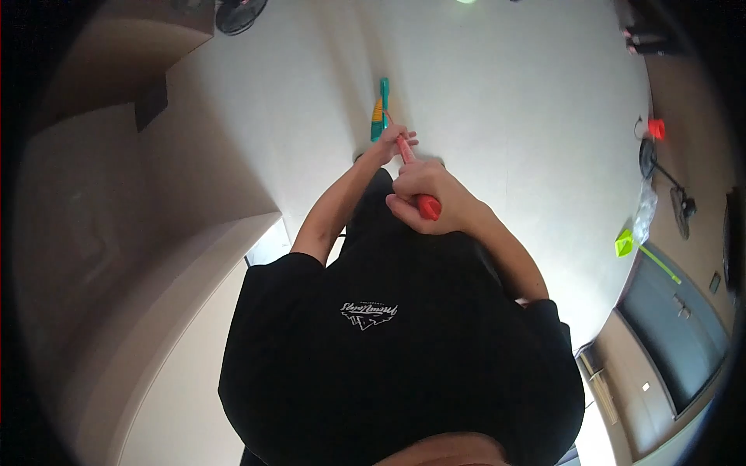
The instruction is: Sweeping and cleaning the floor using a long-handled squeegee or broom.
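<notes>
My right hand (428, 189) grips the upper end of a red broom handle (407, 152), whose red end cap sticks out below the fist. Farther down the same handle is my left hand (393, 141), its thumb side around the shaft and some fingers spread out. The handle runs down to a teal and yellow broom head (379, 113) on the pale floor (495, 105), in front of my feet. My hands partly hide the shaft and the feet.
At the right wall stand a standing fan (647, 158), a red container (656, 129), a yellow-green dustpan (624, 243) and a clear plastic bag (644, 209). A grey door (676, 326) is at lower right. Another fan (240, 14) is at upper left, by a wall corner.
</notes>
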`<state>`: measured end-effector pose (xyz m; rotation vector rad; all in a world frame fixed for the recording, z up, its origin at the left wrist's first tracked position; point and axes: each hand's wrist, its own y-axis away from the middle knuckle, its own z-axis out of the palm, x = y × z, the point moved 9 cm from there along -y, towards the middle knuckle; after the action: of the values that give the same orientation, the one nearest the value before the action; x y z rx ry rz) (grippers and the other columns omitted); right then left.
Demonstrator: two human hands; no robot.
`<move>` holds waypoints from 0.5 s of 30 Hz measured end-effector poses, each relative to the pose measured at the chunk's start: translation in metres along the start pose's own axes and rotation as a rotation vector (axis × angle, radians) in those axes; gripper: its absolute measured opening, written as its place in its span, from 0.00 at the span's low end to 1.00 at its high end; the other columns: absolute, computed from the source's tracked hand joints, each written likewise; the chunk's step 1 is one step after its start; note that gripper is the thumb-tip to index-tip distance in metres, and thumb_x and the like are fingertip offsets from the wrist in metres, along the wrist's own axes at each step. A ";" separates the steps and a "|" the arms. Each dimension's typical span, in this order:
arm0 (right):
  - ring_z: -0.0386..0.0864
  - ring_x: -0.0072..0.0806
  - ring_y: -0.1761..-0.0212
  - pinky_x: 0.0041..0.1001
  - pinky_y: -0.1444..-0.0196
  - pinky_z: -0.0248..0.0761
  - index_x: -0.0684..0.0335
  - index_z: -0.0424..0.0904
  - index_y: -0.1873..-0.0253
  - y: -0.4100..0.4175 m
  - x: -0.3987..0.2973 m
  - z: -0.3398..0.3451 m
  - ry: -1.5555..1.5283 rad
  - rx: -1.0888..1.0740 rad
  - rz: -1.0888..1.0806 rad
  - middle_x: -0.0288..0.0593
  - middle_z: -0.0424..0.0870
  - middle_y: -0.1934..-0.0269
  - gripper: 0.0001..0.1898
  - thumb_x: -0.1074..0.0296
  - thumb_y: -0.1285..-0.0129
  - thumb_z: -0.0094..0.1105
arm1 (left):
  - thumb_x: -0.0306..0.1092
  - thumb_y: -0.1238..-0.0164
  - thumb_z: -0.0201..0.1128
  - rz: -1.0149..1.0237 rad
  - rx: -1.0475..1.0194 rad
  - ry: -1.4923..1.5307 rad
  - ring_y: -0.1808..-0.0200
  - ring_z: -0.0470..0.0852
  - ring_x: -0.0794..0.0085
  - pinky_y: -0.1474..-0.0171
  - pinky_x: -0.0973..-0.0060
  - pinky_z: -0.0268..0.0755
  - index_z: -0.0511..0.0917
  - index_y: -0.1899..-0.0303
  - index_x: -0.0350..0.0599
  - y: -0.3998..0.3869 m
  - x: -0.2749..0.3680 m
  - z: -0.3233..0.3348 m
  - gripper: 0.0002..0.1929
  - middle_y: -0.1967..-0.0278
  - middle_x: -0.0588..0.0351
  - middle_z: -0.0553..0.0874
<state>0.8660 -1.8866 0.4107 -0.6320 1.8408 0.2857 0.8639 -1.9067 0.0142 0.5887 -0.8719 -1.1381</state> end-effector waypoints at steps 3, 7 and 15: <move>0.65 0.35 0.81 0.32 0.73 0.58 0.61 0.60 0.82 0.021 -0.017 -0.036 -0.064 0.092 -0.011 0.41 0.64 0.85 0.17 0.76 0.47 0.61 | 0.24 0.51 0.56 0.106 0.017 0.058 0.57 0.80 0.57 0.53 0.55 0.73 0.59 0.46 0.32 0.008 0.014 0.020 0.27 0.52 0.47 0.72; 0.64 0.35 0.81 0.33 0.72 0.57 0.61 0.59 0.81 0.061 -0.021 -0.054 -0.160 0.146 -0.071 0.40 0.63 0.85 0.18 0.77 0.46 0.61 | 0.23 0.51 0.56 0.141 0.084 0.116 0.61 0.80 0.58 0.57 0.58 0.73 0.59 0.48 0.34 0.028 0.000 0.015 0.26 0.55 0.49 0.73; 0.64 0.36 0.80 0.33 0.75 0.57 0.65 0.62 0.79 0.110 0.046 -0.078 -0.245 0.276 0.032 0.43 0.65 0.83 0.17 0.76 0.40 0.60 | 0.21 0.53 0.54 0.234 0.226 0.129 0.71 0.75 0.63 0.65 0.66 0.73 0.67 0.70 0.39 0.009 0.001 -0.006 0.07 0.74 0.53 0.71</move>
<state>0.7317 -1.8467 0.3842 -0.3597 1.6177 0.1195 0.8736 -1.9052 0.0183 0.7172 -0.9372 -0.7872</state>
